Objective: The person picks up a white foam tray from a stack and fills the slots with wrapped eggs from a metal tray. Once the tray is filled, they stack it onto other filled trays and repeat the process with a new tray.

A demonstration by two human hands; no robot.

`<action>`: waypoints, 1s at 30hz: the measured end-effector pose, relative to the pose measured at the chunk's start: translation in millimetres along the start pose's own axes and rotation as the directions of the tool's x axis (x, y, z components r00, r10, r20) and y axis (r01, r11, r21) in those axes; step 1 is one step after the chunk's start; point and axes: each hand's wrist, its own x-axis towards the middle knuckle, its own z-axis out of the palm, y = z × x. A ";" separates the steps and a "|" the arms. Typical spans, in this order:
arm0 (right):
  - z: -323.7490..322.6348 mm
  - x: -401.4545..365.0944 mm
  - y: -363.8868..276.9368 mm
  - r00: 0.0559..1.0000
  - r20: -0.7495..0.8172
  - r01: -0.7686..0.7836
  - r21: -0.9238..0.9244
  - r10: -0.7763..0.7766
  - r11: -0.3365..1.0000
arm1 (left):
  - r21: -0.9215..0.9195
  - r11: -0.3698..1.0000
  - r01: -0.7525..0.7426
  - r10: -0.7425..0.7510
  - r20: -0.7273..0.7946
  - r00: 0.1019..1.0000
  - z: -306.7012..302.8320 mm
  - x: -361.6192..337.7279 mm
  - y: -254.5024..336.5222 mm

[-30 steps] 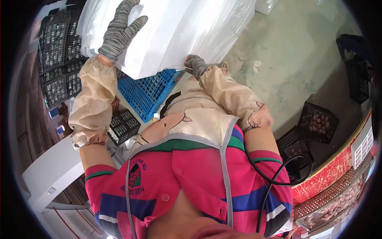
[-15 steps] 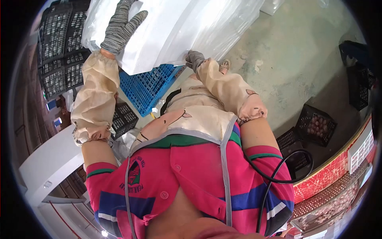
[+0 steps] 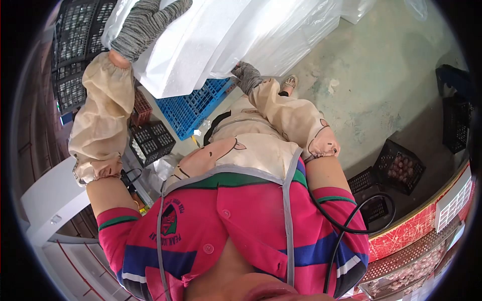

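Note:
My left hand (image 3: 143,30), in a grey knitted glove, lies over the top of a large white box (image 3: 186,50), its thumb spread away from the fingers. The far fingertips run out of view. My right hand (image 3: 247,77), gloved the same way, is at the near lower edge of the white boxes, fingers curled against it and partly hidden. Clear plastic film (image 3: 293,42) covers the boxes, which stand next to each other. Below them a blue plastic pallet (image 3: 183,110) shows.
Black crates (image 3: 83,45) are stacked at the far left, with another black crate (image 3: 152,143) by my left side. On the right, a crate of reddish round produce (image 3: 401,168) sits on the concrete floor (image 3: 361,90). A black cable (image 3: 351,228) loops beside my right arm.
My left hand and forearm have shifted left and appear larger. My right hand stays at the box edge. The view has shifted slightly, showing more of the crate on the left.

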 end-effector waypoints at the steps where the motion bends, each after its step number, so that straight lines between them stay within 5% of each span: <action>1: 0.5 -3.2 0.8 1.000 0.000 -0.001 0.002 0.001 1.000 | 0.023 1.000 0.009 -0.010 0.037 0.999 0.6 0.1 1.2; 4: 6.6 -13.0 -10.7 0.999 0.004 0.054 -0.078 -0.054 0.996 | 0.027 1.000 -0.004 0.005 -0.053 0.999 -1.5 3.9 -0.7; 5: 8.3 -17.2 -14.2 0.997 0.005 0.072 -0.102 -0.072 0.992 | -0.285 0.958 0.024 -0.037 -0.041 0.998 -2.5 5.8 -1.7; 7: 8.0 -20.6 -14.6 0.996 0.007 0.093 -0.125 -0.092 0.988 | 0.402 0.906 -0.133 0.160 -0.034 0.987 -20.0 17.7 -3.5; 8: 11.6 -20.7 -15.1 0.994 -0.032 0.101 -0.119 -0.105 0.988 | 0.231 0.973 -0.004 0.015 -0.045 0.999 -20.9 21.1 -3.9; 9: 14.7 -21.2 -16.7 0.991 -0.071 0.109 -0.115 -0.117 0.987 | 0.235 0.972 -0.012 0.024 -0.047 0.999 -26.4 24.3 -8.2; 10: 14.9 -19.5 -18.2 0.990 -0.080 0.109 -0.113 -0.118 0.988 | -0.305 0.943 0.135 -0.135 0.021 0.991 -34.6 26.0 -19.1; 11: 14.7 -16.9 -21.2 0.991 -0.074 0.102 -0.107 -0.110 0.989 | -0.738 0.614 0.278 -0.233 0.167 0.958 -39.4 27.8 -32.8; 12: 12.0 -16.3 -22.4 0.993 -0.066 0.094 -0.100 -0.101 0.991 | -0.361 0.930 0.072 -0.028 0.126 0.992 -32.2 26.7 -58.2; 13: 9.6 -18.2 -24.2 0.994 -0.062 0.084 -0.099 -0.090 0.992 | -0.357 0.931 0.073 -0.027 0.134 0.991 -25.7 24.3 -43.7; 15: -0.2 -28.2 -27.6 0.995 -0.051 0.080 -0.108 -0.086 0.991 | -0.011 0.993 0.116 -0.114 0.084 0.990 -6.5 14.2 -6.7; 17: -9.3 -61.7 -33.8 0.997 0.000 0.077 -0.128 -0.077 0.989 | -0.101 0.991 0.085 -0.075 0.100 0.992 -5.4 11.0 18.5; 18: -9.5 -87.6 -41.0 0.995 0.065 0.083 -0.125 -0.076 0.989 | -0.135 0.977 0.165 -0.124 0.269 0.955 -15.9 16.1 24.5; 19: -8.0 -115.6 -49.3 0.980 0.182 0.103 -0.103 -0.083 0.989 | -0.155 0.956 0.249 -0.162 0.432 0.887 -25.2 18.6 21.9; 20: -2.8 -140.6 -62.7 0.918 0.381 0.161 -0.091 -0.115 0.983 | -0.105 0.991 0.080 -0.025 0.448 0.894 -33.9 17.2 0.5; 21: 6.8 -168.0 -78.3 0.814 0.564 0.212 -0.063 -0.140 0.975 | -0.111 0.989 0.093 -0.032 0.459 0.888 -19.1 13.0 -1.4; 22: 9.8 -182.3 -91.7 0.743 0.552 0.580 -0.249 -0.378 0.776 | 0.024 0.999 0.044 -0.049 0.429 0.902 -0.2 9.3 2.8; 23: -12.9 -143.6 -93.3 0.575 0.580 0.784 -0.189 -0.576 0.592 | 0.163 0.987 -0.011 -0.055 0.392 0.919 13.0 5.8 5.0; 24: -18.8 -150.6 -100.0 0.714 0.327 0.698 -0.264 -0.619 0.666 | 0.402 0.908 -0.122 -0.044 0.380 0.924 9.6 12.9 -15.1; 25: -23.0 -156.0 -112.6 0.783 0.049 0.605 -0.291 -0.620 0.741 | 0.335 0.934 -0.123 -0.013 0.376 0.926 6.6 15.7 -36.7; 30: -39.6 -143.4 -108.8 0.635 0.137 0.741 -0.388 -0.760 0.549 | 0.126 0.989 -0.071 0.042 0.219 0.975 6.7 13.5 -65.5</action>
